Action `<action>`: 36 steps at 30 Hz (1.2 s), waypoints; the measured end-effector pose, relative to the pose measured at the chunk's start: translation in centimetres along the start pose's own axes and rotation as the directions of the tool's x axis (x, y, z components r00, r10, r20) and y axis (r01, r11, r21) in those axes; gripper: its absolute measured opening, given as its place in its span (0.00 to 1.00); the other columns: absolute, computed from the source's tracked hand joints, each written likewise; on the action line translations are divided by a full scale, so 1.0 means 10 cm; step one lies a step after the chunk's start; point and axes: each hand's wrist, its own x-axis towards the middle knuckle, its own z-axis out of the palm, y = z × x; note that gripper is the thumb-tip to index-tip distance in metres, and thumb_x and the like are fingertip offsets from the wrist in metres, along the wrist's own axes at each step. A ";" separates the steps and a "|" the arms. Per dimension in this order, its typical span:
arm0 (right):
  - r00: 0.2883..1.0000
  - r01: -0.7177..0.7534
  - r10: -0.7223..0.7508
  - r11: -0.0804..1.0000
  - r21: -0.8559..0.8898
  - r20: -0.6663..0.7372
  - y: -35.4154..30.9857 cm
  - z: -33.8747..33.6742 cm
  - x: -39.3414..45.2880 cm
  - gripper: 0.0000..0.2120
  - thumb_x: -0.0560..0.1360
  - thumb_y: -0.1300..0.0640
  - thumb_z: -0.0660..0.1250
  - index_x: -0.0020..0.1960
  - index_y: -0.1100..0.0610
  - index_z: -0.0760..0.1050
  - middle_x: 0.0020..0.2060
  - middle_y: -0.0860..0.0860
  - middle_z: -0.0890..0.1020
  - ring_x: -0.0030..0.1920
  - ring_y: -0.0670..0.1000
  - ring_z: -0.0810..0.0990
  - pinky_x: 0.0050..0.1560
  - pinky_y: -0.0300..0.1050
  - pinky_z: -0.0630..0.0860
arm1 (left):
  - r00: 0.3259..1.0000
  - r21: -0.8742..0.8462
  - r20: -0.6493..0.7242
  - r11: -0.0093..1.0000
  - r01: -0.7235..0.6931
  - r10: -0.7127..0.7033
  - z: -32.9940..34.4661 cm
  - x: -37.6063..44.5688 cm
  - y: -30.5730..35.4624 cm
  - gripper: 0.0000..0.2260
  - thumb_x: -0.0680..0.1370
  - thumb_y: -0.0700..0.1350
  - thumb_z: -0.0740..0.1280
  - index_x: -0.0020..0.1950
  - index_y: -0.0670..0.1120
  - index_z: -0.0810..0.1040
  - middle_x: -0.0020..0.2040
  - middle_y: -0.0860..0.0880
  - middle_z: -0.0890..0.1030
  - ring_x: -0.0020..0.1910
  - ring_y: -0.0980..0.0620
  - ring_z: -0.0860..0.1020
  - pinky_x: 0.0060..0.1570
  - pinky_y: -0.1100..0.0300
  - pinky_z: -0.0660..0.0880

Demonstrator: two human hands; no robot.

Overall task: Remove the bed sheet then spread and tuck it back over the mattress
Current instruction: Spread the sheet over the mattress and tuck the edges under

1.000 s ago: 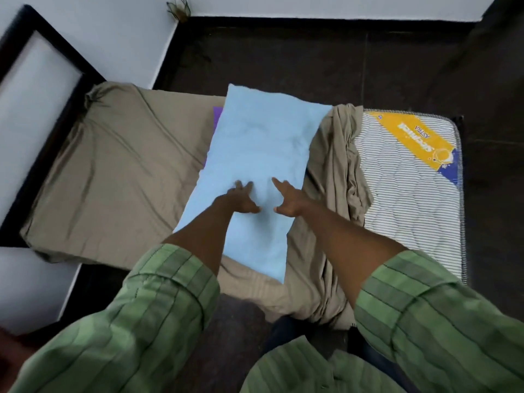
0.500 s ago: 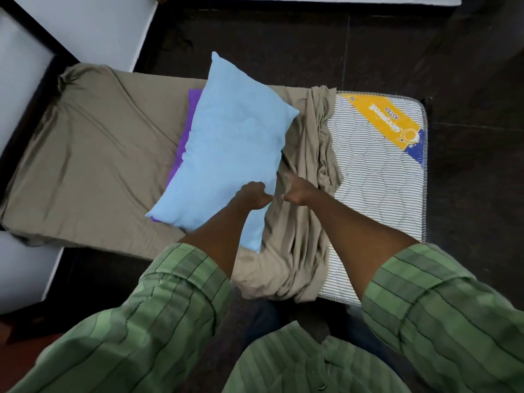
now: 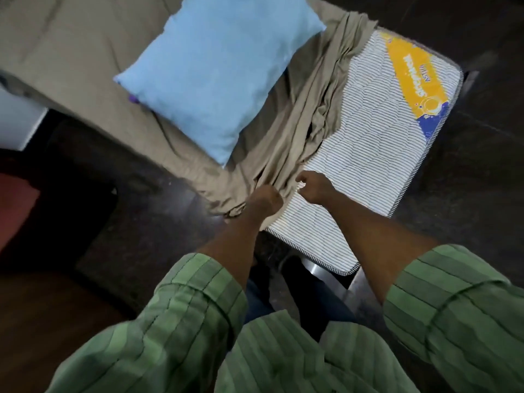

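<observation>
Bed sheet (image 3: 297,114), tan, lies over the left part of the mattress (image 3: 377,154) and is bunched into a long ridge of folds running from the far edge down to the near edge, where both hands meet it. At far left I see a reddish surface (image 3: 14,199) low beside the dark floor (image 3: 85,171). On the flat part of the sheet rests a light blue pillow (image 3: 218,72), tilted, with a small bit of purple (image 3: 133,98) showing under its near-left edge. My left hand (image 3: 265,199) is at the near end of the bunched folds, fingers curled into the cloth, gripping it. My right hand (image 3: 314,187), just beside it, has fingers bent over the edge of the same bunch; the view is blurred, but it looks pinched on the cloth. To the right the mattress is bare: white quilting with thin dark stripes, a yellow and blue label (image 3: 416,80) at its far right corner. Green striped sleeves (image 3: 198,302) fill the bottom.
</observation>
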 end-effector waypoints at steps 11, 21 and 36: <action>0.904 0.425 -0.332 0.757 -0.497 0.269 0.15 0.89 0.33 0.21 0.76 0.55 0.68 0.68 0.52 0.75 0.66 0.56 0.77 0.67 0.59 0.75 0.65 0.54 0.73 | 0.986 -0.083 -0.138 0.993 0.088 -0.099 0.97 0.18 -0.47 0.22 0.79 0.51 0.67 0.69 0.41 0.74 0.66 0.39 0.78 0.68 0.39 0.75 0.62 0.45 0.73; 0.832 0.451 -0.528 0.457 -0.767 0.174 0.98 1.61 0.65 0.14 0.75 0.54 0.65 0.59 0.52 0.80 0.58 0.54 0.83 0.64 0.56 0.76 0.73 0.52 0.65 | 0.837 0.070 -0.541 0.987 0.144 -0.084 2.23 0.50 -0.54 0.14 0.75 0.47 0.67 0.60 0.48 0.77 0.59 0.45 0.78 0.61 0.42 0.75 0.59 0.48 0.69; 0.811 0.313 0.164 0.690 -0.653 0.562 2.24 0.79 -0.06 0.11 0.77 0.53 0.71 0.39 0.58 0.78 0.35 0.53 0.81 0.36 0.53 0.75 0.42 0.48 0.72 | 0.989 -0.230 0.033 0.964 -0.131 0.142 3.25 -0.11 0.82 0.13 0.76 0.55 0.63 0.51 0.49 0.80 0.47 0.46 0.85 0.50 0.42 0.84 0.44 0.56 0.78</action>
